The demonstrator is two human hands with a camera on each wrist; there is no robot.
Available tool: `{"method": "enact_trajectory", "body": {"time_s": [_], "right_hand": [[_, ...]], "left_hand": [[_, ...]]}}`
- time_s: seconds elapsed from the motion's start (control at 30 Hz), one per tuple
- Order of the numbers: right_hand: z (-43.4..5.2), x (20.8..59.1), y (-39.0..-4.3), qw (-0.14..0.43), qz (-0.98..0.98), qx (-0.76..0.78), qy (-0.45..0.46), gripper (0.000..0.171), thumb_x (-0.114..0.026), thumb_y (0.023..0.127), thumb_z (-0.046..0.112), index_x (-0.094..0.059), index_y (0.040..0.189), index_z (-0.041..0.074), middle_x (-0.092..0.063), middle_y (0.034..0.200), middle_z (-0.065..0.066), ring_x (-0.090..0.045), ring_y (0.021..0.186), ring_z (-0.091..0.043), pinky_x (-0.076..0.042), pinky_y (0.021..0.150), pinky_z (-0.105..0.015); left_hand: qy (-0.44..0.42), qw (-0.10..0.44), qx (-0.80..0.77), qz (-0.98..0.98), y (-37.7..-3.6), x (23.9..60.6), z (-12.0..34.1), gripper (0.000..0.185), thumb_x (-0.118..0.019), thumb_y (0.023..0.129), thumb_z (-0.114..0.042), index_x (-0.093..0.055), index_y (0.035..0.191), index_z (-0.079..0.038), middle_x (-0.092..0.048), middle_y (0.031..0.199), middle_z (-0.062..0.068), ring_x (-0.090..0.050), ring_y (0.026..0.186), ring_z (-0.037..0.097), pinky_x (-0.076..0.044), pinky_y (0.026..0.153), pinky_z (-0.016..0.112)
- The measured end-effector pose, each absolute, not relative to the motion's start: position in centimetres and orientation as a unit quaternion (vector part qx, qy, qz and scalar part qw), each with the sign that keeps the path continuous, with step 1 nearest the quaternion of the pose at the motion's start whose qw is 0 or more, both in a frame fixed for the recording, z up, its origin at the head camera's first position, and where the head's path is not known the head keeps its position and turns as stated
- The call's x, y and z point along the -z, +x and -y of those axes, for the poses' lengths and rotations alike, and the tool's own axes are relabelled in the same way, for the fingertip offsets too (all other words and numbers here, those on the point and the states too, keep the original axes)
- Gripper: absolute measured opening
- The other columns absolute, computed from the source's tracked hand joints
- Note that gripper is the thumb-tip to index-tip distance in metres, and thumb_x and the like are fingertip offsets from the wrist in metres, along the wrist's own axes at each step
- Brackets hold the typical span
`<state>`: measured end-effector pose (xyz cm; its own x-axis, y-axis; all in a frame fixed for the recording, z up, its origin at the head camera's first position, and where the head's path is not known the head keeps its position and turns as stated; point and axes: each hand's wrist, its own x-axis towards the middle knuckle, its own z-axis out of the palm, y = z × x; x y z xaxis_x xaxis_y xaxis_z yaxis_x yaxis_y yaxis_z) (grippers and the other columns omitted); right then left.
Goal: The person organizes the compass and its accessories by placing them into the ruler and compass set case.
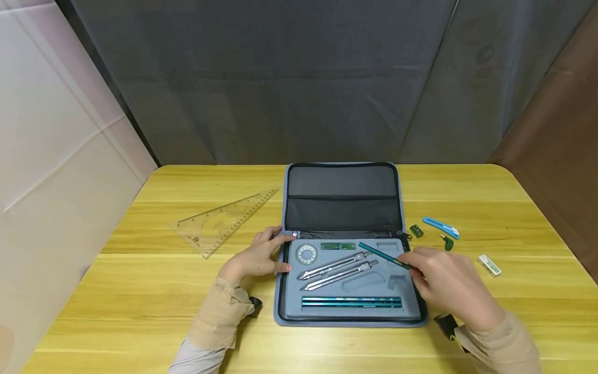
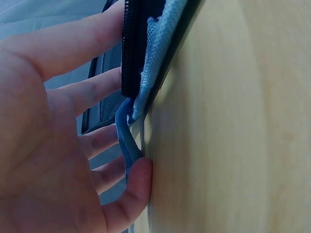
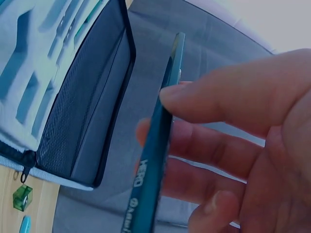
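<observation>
My right hand [image 1: 450,278] pinches a dark green pencil [image 1: 383,254] between thumb and fingers, tilted above the right part of an open zip case [image 1: 299,311]. In the right wrist view, the lettering HERO shows on the pencil [image 3: 150,160]. My left hand [image 1: 257,254] rests at the case's left edge, fingers spread; in the left wrist view the fingers touch the zipper edge [image 2: 132,53] and a blue fabric strip [image 2: 125,133]. The grey tray holds two silver compasses [image 1: 334,266], green pencils [image 1: 351,302], a white ring-like disc [image 1: 306,254] and a small green box [image 1: 338,246].
Left of the case lies a clear set square [image 1: 219,221]. On the right lie a green sharpener [image 1: 416,230], a blue cutter knife [image 1: 441,227], a small dark green fitting [image 1: 447,242] and a white eraser [image 1: 489,265]. The case lid [image 1: 342,182] lies back towards the dark curtain [image 1: 280,83].
</observation>
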<state>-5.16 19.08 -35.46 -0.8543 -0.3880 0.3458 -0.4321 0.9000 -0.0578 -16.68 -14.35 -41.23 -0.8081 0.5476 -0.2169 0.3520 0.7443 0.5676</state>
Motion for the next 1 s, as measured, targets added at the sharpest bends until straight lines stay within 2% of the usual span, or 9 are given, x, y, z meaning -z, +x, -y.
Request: {"method": "enact_trajectory", "body": {"time_s": [0.27, 0.6, 1.0], "right_hand": [[-18.4, 35.7, -5.0, 0.153, 0.958, -0.066, 0.231, 0.032, -0.067, 0.067, 0.000, -0.070, 0.091, 0.020, -0.063, 0.078, 0.008, -0.050, 0.056, -0.007, -0.027, 0.039, -0.020], [-18.1, 35.8, -5.0, 0.130, 0.961, -0.076, 0.234, 0.036, -0.065, 0.065, -0.002, -0.070, 0.093, 0.019, -0.056, 0.072, 0.009, -0.038, 0.053, -0.003, -0.024, 0.039, -0.018], [-17.4, 36.0, -5.1, 0.119, 0.957, -0.081, 0.251, 0.032, -0.064, 0.066, -0.003, -0.070, 0.091, 0.017, -0.061, 0.076, 0.007, -0.041, 0.054, -0.003, -0.025, 0.039, -0.017]], "left_hand": [[0.245, 0.190, -0.261, -0.914, -16.7, 41.2, 14.3, 0.060, -0.069, 0.079, -0.032, -0.044, 0.133, -0.020, -0.016, 0.147, 0.017, -0.019, 0.129, 0.038, -0.025, 0.100, 0.056], [0.244, 0.188, -0.259, -0.915, -16.6, 41.2, 14.3, 0.061, -0.069, 0.079, -0.032, -0.044, 0.133, -0.020, -0.015, 0.147, 0.018, -0.019, 0.129, 0.038, -0.025, 0.100, 0.056], [0.244, 0.189, -0.258, -0.916, -16.6, 41.2, 14.3, 0.061, -0.069, 0.079, -0.032, -0.044, 0.133, -0.021, -0.015, 0.148, 0.017, -0.019, 0.129, 0.038, -0.026, 0.100, 0.055]]}}
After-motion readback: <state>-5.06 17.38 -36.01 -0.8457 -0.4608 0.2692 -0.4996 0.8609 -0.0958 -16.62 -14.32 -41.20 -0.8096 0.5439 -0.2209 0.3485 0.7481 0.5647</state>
